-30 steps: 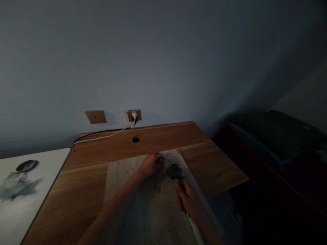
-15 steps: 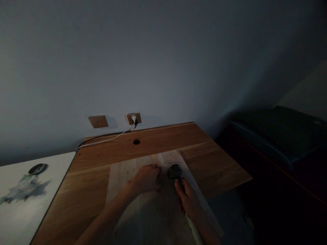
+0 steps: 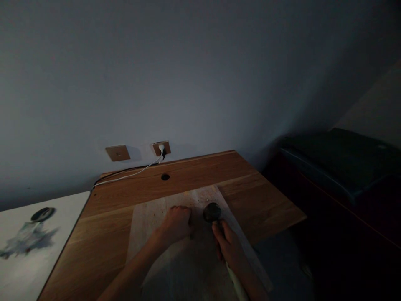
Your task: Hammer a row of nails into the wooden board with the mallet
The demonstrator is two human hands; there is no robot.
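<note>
On the wooden surface (image 3: 100, 234) lies a pale board (image 3: 188, 267), and the left hand (image 3: 177, 221) curls over it; whether its fingers pinch anything is too dark to tell. Farther right, small bright bits (image 3: 198, 201) sit near the board's far edge. Just beside them is a hammer-like tool (image 3: 212, 212), its dark round head over the board, its pale handle wrapped in the right hand (image 3: 232, 246). Good handling probably means a firm grip, left fingertips clear of that head, and a steady board.
</note>
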